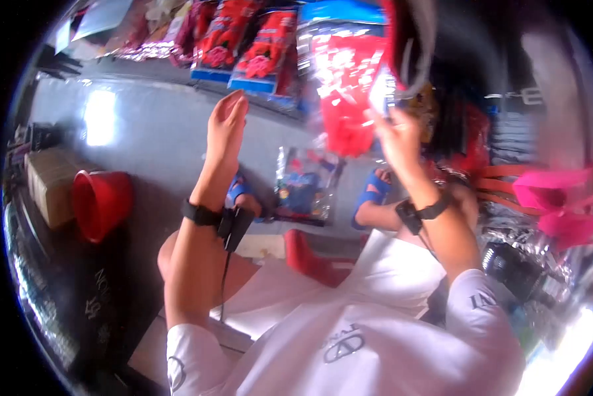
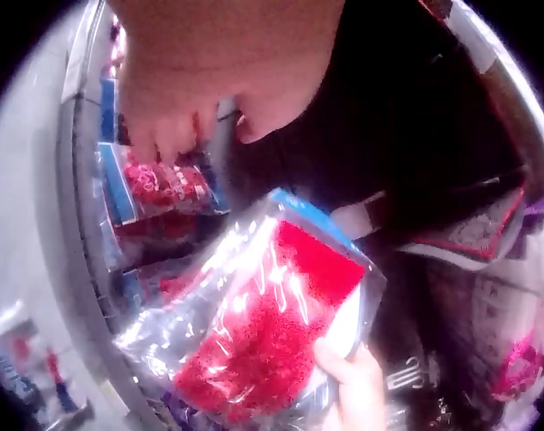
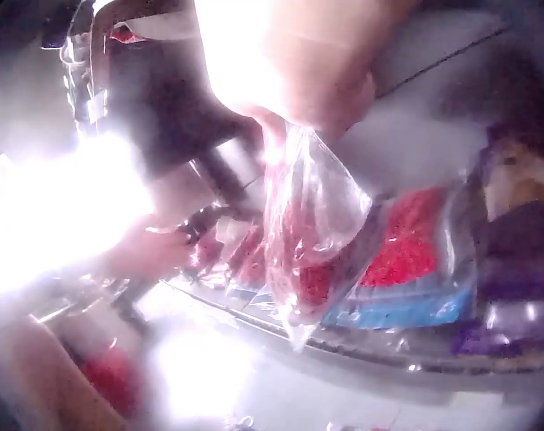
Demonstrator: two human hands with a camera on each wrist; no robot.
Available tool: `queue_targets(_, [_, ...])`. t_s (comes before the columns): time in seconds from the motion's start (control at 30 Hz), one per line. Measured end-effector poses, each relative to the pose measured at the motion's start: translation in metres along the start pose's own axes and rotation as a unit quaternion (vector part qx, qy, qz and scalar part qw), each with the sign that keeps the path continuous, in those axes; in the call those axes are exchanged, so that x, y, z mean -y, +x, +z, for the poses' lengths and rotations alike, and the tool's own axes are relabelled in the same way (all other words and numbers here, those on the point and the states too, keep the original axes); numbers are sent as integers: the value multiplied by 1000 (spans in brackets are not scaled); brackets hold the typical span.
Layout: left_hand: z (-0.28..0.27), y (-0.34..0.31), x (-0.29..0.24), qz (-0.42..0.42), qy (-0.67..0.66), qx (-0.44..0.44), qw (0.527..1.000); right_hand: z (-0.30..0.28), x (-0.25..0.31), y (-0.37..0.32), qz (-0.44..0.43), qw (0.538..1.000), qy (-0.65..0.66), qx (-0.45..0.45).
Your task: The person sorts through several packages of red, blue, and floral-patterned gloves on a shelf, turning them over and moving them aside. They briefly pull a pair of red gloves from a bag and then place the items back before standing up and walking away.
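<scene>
My right hand [image 1: 402, 138] pinches the edge of a clear plastic packet [image 1: 349, 92] with bright red contents and a blue top strip. In the left wrist view this packet [image 2: 272, 323] hangs tilted, its film shiny, with the thumb of the right hand [image 2: 357, 386] on its lower edge. The right wrist view shows its crumpled clear film [image 3: 312, 206] below the right hand [image 3: 317, 81]. My left hand [image 1: 227, 125] is raised to the left of the packet, apart from it and holding nothing visible, its fingers loosely bent.
Red-and-blue flower-printed packets [image 1: 263, 56] lie along the shelf ahead. Another clear packet [image 1: 303, 185] rests on the floor between the person's feet. A red bucket [image 1: 102, 201] and a cardboard box [image 1: 52, 185] stand at left. Pink items [image 1: 560, 198] sit at right.
</scene>
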State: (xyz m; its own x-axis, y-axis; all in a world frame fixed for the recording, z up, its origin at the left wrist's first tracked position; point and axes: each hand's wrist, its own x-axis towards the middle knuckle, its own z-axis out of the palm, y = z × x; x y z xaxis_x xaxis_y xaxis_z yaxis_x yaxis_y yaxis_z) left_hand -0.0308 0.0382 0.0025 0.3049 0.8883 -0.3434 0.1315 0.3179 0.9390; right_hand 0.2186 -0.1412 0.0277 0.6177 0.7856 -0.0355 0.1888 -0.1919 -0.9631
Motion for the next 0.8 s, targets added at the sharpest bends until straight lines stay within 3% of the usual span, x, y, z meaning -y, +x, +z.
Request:
queue_targets(0.17, [-9,-3,-4,-9,22,11,1000,-21,-20,20,-65,992,-76,-74])
queue_targets(0.27, [-11,2,7,24,40,25,999,-15,-17,21,-47,995,11,-82])
queue_targets(0.4, [-10,3,2,75,104,76,989,-8,-21,20,155,965,209,-14])
queue_targets(0.47, [-10,-9,-6,203,262,129,935,-9,-7,19,245,935,254,28])
queue_targets(0.53, [-7,-21,-10,296,440,137,837,-13,-12,25,312,884,334,102])
queue_targets(0.57, [-3,-28,-9,322,537,119,770,-19,-31,28,380,801,421,191])
queue_targets(0.6, [0,-33,-9,341,627,98,693,-22,-67,20,287,873,349,183])
queue_targets(0.63, [3,-35,-13,330,600,145,714,-25,-103,12,199,932,261,157])
queue_targets(0.7, [17,-43,-31,315,458,183,811,-22,-116,17,184,939,240,163])
queue_targets(0.73, [21,-45,-37,304,382,201,849,-26,-111,18,188,930,236,208])
queue_targets(0.8, [20,-38,-35,321,338,197,862,-30,-90,16,258,882,315,239])
